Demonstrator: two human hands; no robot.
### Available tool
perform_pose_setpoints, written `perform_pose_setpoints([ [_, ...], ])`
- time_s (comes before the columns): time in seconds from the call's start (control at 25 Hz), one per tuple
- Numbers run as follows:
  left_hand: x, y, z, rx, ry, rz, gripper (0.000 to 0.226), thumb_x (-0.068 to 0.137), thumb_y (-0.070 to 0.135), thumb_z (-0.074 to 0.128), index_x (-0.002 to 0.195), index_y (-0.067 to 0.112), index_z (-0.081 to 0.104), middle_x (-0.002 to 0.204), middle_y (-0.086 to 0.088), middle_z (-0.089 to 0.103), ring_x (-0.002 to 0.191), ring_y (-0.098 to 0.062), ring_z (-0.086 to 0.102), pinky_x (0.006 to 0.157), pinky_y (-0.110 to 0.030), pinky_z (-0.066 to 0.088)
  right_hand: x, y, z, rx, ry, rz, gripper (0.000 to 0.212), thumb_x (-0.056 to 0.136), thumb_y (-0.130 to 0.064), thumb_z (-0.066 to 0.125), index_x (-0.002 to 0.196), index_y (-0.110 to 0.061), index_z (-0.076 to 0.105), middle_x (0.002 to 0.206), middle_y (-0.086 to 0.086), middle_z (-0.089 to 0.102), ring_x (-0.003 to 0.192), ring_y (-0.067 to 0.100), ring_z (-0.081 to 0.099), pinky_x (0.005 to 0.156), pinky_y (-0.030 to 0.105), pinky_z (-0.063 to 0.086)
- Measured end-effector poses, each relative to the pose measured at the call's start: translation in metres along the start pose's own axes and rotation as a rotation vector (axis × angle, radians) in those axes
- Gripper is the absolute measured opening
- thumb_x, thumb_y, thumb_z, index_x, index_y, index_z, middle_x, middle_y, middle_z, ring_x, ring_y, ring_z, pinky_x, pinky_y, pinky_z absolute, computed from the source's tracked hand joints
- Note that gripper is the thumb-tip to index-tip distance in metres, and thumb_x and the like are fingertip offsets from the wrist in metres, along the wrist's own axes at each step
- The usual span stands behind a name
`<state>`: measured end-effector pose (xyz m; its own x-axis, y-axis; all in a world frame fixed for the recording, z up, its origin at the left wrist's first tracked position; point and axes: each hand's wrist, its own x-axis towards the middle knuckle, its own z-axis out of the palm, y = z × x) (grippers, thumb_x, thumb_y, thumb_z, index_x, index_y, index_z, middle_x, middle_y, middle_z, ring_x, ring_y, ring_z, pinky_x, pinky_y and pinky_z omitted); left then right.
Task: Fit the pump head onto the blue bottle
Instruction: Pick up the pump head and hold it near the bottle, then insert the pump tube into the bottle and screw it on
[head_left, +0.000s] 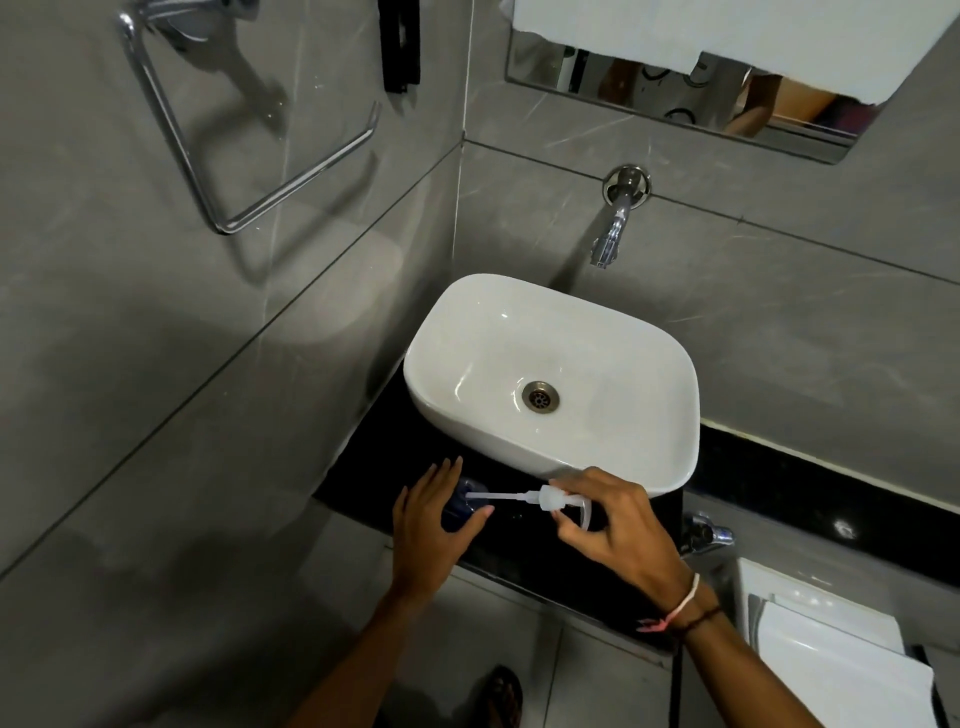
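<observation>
While the blue bottle (460, 506) stands on the black surface (545, 566) at lower centre, the left hand (434, 525) curls around its side. The right hand (613, 525) pinches the white pump head (553, 499), its dip tube (498, 497) reaching the bottle's mouth. A white basin (623, 457) sits just above them in the frame.

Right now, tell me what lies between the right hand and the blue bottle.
In the head view, the pump head and its dip tube span it, from the right hand into the blue bottle held by the left hand.
</observation>
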<state>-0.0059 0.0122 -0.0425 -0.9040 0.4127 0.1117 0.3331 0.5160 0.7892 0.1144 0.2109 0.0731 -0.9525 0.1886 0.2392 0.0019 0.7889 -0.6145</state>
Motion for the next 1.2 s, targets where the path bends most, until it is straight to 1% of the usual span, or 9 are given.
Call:
perform_pose_setpoints([
  [0.2, 0.001, -0.004, 0.001, 0.002, 0.019, 0.029, 0.078, 0.075, 0.052, 0.079, 0.142, 0.023, 0.052, 0.144, -0.003, 0.059, 0.140, -0.020, 0.045, 0.111, -0.059, 0.037, 0.030, -0.020, -0.013, -0.199, -0.165, -0.052, 0.022, 0.082, -0.017, 0.075, 0.104, -0.020, 0.074, 0.090, 0.002, 0.072, 0.081, 0.019, 0.066, 0.070, 0.037, 0.057],
  [0.4, 0.002, -0.008, 0.001, 0.026, 0.061, 0.084, 0.077, 0.075, 0.059, 0.075, 0.139, 0.021, 0.056, 0.140, 0.000, 0.062, 0.137, -0.019, 0.048, 0.107, -0.058, 0.042, 0.076, -0.056, -0.014, -0.462, -0.458, -0.190, 0.014, 0.082, -0.023, 0.059, 0.096, -0.020, 0.062, 0.088, 0.003, 0.063, 0.082, 0.025, 0.061, 0.065, 0.043, 0.053],
  [0.52, 0.002, -0.011, 0.003, 0.020, 0.084, 0.094, 0.078, 0.075, 0.065, 0.069, 0.138, 0.020, 0.057, 0.139, 0.000, 0.063, 0.136, -0.018, 0.049, 0.107, -0.058, 0.043, 0.099, -0.070, 0.005, -0.531, -0.601, -0.259, 0.014, 0.078, -0.015, 0.062, 0.092, -0.014, 0.064, 0.094, 0.007, 0.063, 0.081, 0.030, 0.063, 0.060, 0.039, 0.051],
  [0.64, 0.001, -0.010, 0.004, 0.051, 0.129, 0.114, 0.076, 0.074, 0.066, 0.067, 0.131, 0.015, 0.063, 0.134, -0.003, 0.066, 0.132, -0.020, 0.053, 0.105, -0.058, 0.046, 0.108, -0.067, 0.032, -0.543, -0.669, -0.256, 0.015, 0.083, -0.013, 0.064, 0.098, -0.012, 0.065, 0.105, 0.012, 0.065, 0.088, 0.036, 0.065, 0.064, 0.041, 0.053],
  [0.76, 0.001, -0.009, 0.002, 0.159, 0.142, 0.145, 0.078, 0.076, 0.069, 0.058, 0.129, 0.012, 0.064, 0.133, -0.006, 0.067, 0.130, -0.023, 0.056, 0.104, -0.058, 0.047, 0.101, -0.049, 0.053, -0.519, -0.623, -0.220, 0.024, 0.090, -0.016, 0.062, 0.113, -0.013, 0.063, 0.117, 0.012, 0.064, 0.102, 0.034, 0.064, 0.076, 0.041, 0.055],
  [0.92, 0.003, -0.011, -0.004, 0.328, 0.086, 0.184, 0.080, 0.079, 0.068, 0.050, 0.136, 0.014, 0.059, 0.140, -0.001, 0.062, 0.133, -0.021, 0.053, 0.105, -0.054, 0.047, 0.078, -0.024, 0.067, -0.129, -0.491, -0.018, 0.044, 0.088, -0.020, 0.074, 0.130, -0.019, 0.060, 0.127, 0.005, 0.062, 0.116, 0.019, 0.059, 0.101, 0.035, 0.050],
  [1.04, 0.001, -0.012, -0.005, 0.342, 0.088, 0.182, 0.076, 0.078, 0.067, 0.053, 0.135, 0.017, 0.060, 0.137, 0.001, 0.065, 0.131, -0.020, 0.056, 0.104, -0.054, 0.047, 0.063, -0.016, 0.077, 0.068, -0.386, 0.069, 0.027, 0.089, -0.020, 0.077, 0.115, -0.022, 0.070, 0.110, 0.001, 0.067, 0.102, 0.013, 0.063, 0.093, 0.034, 0.054],
  [1.12, 0.001, -0.012, -0.003, 0.316, 0.099, 0.155, 0.074, 0.076, 0.065, 0.057, 0.133, 0.018, 0.062, 0.134, -0.002, 0.067, 0.128, -0.022, 0.058, 0.103, -0.055, 0.048, 0.053, -0.014, 0.086, 0.125, -0.251, 0.140, 0.021, 0.084, -0.028, 0.082, 0.101, -0.022, 0.071, 0.097, -0.001, 0.070, 0.091, 0.010, 0.065, 0.084, 0.032, 0.056],
  [1.2, 0.002, -0.014, -0.002, 0.310, 0.097, 0.144, 0.070, 0.075, 0.062, 0.061, 0.130, 0.019, 0.065, 0.132, -0.004, 0.068, 0.126, -0.025, 0.059, 0.101, -0.055, 0.049, 0.047, -0.010, 0.090, 0.126, -0.124, 0.237, 0.031, 0.072, -0.041, 0.088, 0.088, -0.022, 0.069, 0.090, -0.005, 0.071, 0.085, 0.009, 0.066, 0.075, 0.026, 0.056],
])
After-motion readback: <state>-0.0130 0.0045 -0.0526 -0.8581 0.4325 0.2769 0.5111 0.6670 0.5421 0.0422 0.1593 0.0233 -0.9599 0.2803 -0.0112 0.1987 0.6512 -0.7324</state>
